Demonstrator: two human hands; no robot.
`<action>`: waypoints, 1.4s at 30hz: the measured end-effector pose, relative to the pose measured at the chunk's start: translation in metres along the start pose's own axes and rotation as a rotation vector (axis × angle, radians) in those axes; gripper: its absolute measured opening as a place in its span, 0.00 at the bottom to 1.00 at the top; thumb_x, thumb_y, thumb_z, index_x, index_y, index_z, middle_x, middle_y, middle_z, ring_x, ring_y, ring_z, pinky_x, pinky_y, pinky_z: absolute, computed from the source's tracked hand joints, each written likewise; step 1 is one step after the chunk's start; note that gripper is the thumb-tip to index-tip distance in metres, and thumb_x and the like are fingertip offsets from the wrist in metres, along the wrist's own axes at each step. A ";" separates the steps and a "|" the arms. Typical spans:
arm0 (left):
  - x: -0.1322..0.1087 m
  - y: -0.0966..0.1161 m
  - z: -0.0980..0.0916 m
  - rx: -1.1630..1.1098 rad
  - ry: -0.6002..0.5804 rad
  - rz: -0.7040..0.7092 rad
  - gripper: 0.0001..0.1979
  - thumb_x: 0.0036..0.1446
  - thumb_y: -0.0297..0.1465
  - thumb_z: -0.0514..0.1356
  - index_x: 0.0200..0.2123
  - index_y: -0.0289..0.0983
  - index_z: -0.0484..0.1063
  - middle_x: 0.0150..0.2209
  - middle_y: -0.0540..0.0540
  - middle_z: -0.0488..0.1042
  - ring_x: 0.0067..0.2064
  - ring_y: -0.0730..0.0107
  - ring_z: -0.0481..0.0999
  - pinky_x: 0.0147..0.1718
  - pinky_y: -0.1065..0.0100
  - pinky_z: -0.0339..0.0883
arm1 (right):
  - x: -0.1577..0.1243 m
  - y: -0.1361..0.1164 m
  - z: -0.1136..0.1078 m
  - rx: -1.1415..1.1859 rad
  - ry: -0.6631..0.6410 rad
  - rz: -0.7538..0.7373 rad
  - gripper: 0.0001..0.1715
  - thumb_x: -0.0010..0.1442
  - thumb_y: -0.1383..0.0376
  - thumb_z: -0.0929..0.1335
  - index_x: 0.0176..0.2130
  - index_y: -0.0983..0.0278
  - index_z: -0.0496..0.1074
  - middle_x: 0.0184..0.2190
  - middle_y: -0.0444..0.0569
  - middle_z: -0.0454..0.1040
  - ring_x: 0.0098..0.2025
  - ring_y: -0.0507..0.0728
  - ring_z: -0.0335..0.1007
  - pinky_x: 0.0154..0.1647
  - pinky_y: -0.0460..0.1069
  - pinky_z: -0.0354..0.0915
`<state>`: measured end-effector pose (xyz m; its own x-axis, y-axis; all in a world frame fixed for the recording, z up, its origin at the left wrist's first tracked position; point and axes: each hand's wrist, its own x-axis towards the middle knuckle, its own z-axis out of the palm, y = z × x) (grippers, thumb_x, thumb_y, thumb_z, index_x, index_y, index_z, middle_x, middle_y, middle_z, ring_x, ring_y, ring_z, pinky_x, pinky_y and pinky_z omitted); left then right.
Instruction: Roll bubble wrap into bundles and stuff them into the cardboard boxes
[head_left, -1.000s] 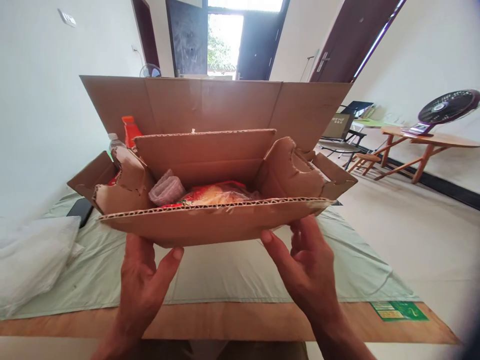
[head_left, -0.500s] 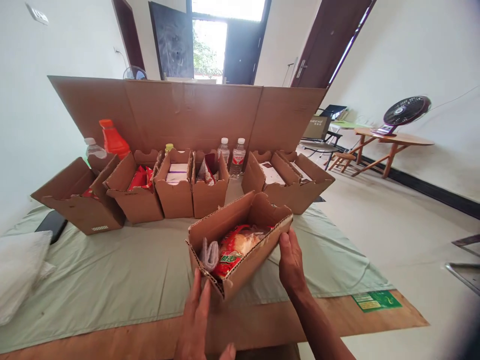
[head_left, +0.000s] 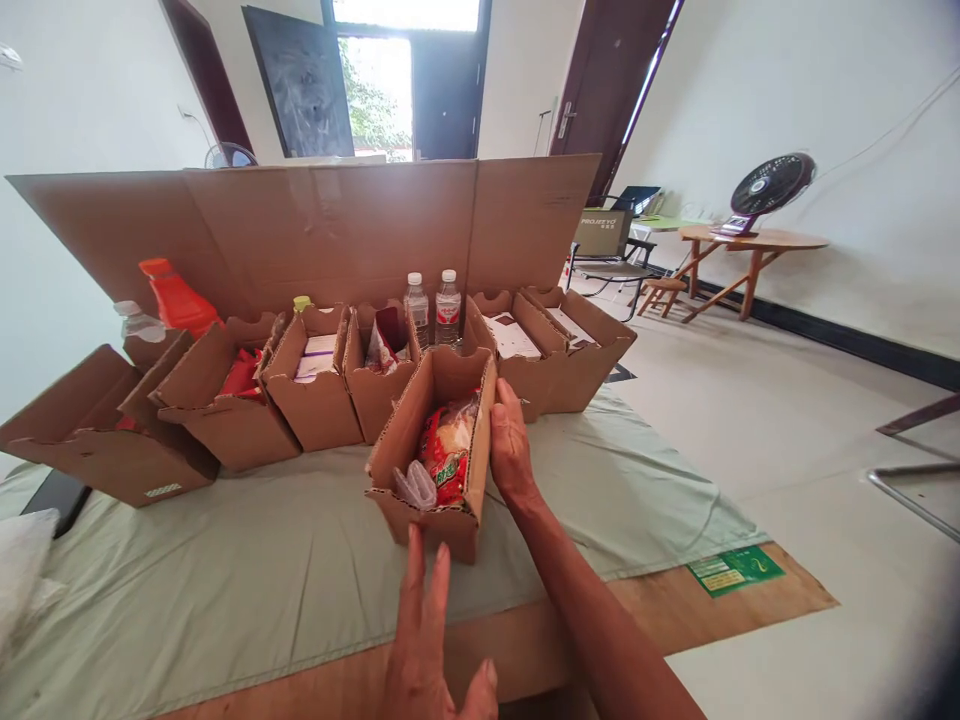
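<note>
An open cardboard box (head_left: 431, 525) stands on the pale green sheet (head_left: 225, 580), turned lengthwise away from me. Inside lie a red and yellow snack packet (head_left: 446, 450) and a clear plastic wrap (head_left: 415, 487). My right hand (head_left: 511, 445) rests against the box's right wall, fingers closed along its rim. My left hand (head_left: 427, 640) is just below the box's near end, fingers stretched out flat, holding nothing.
A row of open cardboard boxes (head_left: 315, 385) with packets stands behind, backed by a tall cardboard sheet (head_left: 315, 225). Two water bottles (head_left: 433, 308) and an orange bottle (head_left: 172, 298) stand among them. A round wooden table (head_left: 750, 245) with a fan (head_left: 769, 185) is at the right.
The box came down from in front of my face onto the sheet and turned lengthwise. My left hand let go and drew back; my right stayed on the box's side.
</note>
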<state>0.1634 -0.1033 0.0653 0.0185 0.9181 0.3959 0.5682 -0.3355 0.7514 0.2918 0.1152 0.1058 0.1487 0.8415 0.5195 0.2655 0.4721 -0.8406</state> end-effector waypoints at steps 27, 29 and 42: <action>0.144 -0.004 0.068 -0.213 -0.185 -0.092 0.43 0.53 0.24 0.60 0.71 0.35 0.51 0.76 0.35 0.21 0.75 0.38 0.44 0.68 0.43 0.54 | 0.006 0.048 -0.038 0.289 0.151 0.526 0.38 0.56 0.34 0.61 0.33 0.63 0.79 0.39 0.59 0.83 0.43 0.67 0.80 0.40 0.57 0.69; 0.159 -0.016 0.072 -0.205 -0.197 -0.093 0.43 0.52 0.25 0.60 0.71 0.35 0.52 0.76 0.36 0.22 0.75 0.38 0.45 0.68 0.42 0.53 | 0.005 0.050 -0.034 0.285 0.152 0.525 0.38 0.56 0.34 0.61 0.32 0.63 0.79 0.39 0.59 0.83 0.43 0.67 0.80 0.40 0.57 0.69; 0.071 -0.065 0.009 -0.152 -0.414 0.043 0.25 0.53 0.34 0.65 0.55 0.41 0.78 0.67 0.36 0.67 0.71 0.43 0.60 0.65 0.36 0.56 | -0.009 0.029 -0.016 0.088 0.026 0.277 0.27 0.60 0.44 0.65 0.34 0.63 0.78 0.36 0.54 0.82 0.41 0.62 0.77 0.45 0.56 0.69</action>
<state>0.1350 -0.0142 0.0397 0.3848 0.8995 0.2068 0.4327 -0.3737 0.8205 0.3138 0.1172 0.0798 0.2286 0.9350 0.2711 0.1279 0.2472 -0.9605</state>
